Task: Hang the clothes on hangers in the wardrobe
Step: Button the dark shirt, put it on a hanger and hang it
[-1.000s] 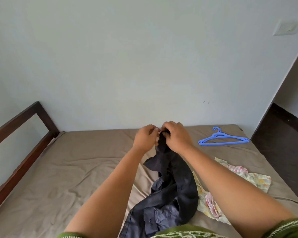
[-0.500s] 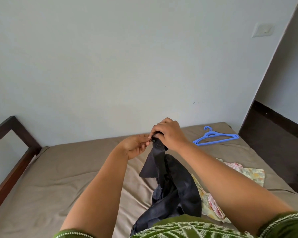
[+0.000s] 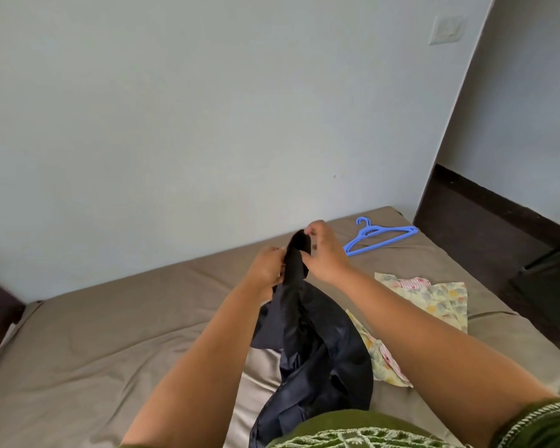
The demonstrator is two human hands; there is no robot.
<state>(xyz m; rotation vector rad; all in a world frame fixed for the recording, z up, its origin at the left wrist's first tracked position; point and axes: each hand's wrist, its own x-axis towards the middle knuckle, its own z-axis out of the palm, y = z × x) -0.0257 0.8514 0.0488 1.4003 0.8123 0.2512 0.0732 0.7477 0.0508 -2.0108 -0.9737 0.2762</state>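
Dark garment (image 3: 307,344): top end raised above bed (image 3: 110,334), pinched by left hand (image 3: 267,270) and right hand (image 3: 325,253); remainder trails down to the person's lap. Blue hanger (image 3: 380,236): lying on bed's far corner. Floral cloth (image 3: 434,299): flat, right of garment.

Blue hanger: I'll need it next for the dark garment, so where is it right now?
In the head view the blue hanger lies flat on the bed, far right corner near the wall, beyond the floral garment.
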